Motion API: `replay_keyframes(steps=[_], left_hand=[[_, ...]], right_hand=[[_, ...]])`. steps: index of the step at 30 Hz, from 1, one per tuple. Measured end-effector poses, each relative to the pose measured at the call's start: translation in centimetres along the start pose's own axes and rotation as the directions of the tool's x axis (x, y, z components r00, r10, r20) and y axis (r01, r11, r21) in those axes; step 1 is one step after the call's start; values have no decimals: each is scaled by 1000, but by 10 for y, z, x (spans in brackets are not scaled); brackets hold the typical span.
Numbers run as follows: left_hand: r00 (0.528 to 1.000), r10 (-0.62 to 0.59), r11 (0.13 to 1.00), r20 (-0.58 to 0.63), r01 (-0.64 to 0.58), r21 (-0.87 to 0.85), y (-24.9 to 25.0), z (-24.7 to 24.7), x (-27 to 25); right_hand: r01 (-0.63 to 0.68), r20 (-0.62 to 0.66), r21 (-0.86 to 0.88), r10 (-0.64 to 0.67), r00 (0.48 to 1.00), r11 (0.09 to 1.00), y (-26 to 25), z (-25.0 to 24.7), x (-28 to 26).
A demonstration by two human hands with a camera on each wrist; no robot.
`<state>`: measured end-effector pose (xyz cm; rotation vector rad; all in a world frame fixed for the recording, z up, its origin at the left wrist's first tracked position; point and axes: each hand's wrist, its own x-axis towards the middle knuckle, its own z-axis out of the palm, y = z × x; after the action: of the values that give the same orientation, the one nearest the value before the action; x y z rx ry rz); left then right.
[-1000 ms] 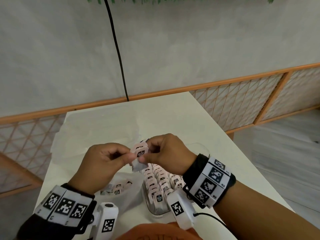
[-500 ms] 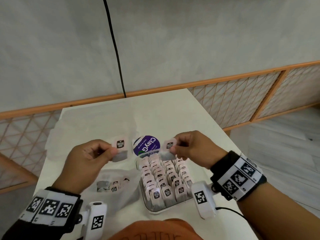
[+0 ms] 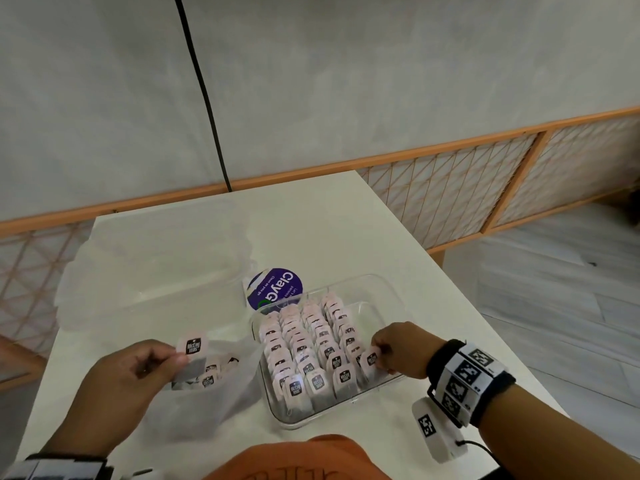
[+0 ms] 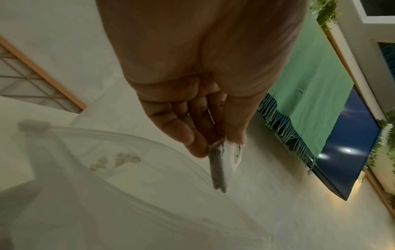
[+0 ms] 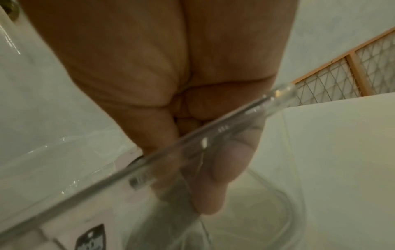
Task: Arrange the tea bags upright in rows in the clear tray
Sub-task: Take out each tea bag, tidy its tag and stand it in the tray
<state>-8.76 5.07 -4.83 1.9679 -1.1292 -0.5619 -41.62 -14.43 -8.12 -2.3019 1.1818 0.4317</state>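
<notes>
A clear tray (image 3: 375, 292) on the white table holds several rows of upright tea bags (image 3: 304, 344) with pink tags. My right hand (image 3: 382, 353) reaches into the tray's near right side and pinches one tea bag (image 3: 370, 362) at the front of the rightmost row. The tray's rim (image 5: 224, 128) crosses that hand's fingers in the right wrist view. My left hand (image 3: 173, 356) hovers left of the tray and pinches another tea bag (image 3: 192, 355) by its top; this bag (image 4: 220, 167) hangs down from the fingertips.
A translucent plastic bag (image 3: 214, 393) with several loose tea bags lies under my left hand. A purple round label (image 3: 277, 287) sits behind the tray. A clear lid or container (image 3: 152, 271) lies at the back left. The table's right edge runs close to the tray.
The hands pulled two tea bags apart. My right hand carried its bag down into the tray's right row; my left hand moved left and lower with its bag.
</notes>
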Motion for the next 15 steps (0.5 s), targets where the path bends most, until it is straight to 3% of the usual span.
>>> replay_keyframes(steps=[3, 5, 9, 12, 15], left_hand=[[1000, -6, 999, 20, 7, -35, 5, 0, 1], [999, 4, 997, 47, -1, -79, 15, 1, 3], [991, 81, 989, 108, -66, -131, 58, 8, 16], [973, 175, 958, 149, -133, -253, 92, 14, 24], [956, 234, 932, 176, -169, -321, 109, 18, 25]], right_hand=[[22, -28, 89, -19, 999, 996, -2, -2, 0], [65, -79, 276, -45, 996, 959, -14, -10, -6], [292, -184, 627, -227, 956, 723, -67, -43, -25], [404, -278, 679, -294, 915, 613, -102, -63, -31], [432, -346, 682, -260, 901, 589, -117, -69, -28]])
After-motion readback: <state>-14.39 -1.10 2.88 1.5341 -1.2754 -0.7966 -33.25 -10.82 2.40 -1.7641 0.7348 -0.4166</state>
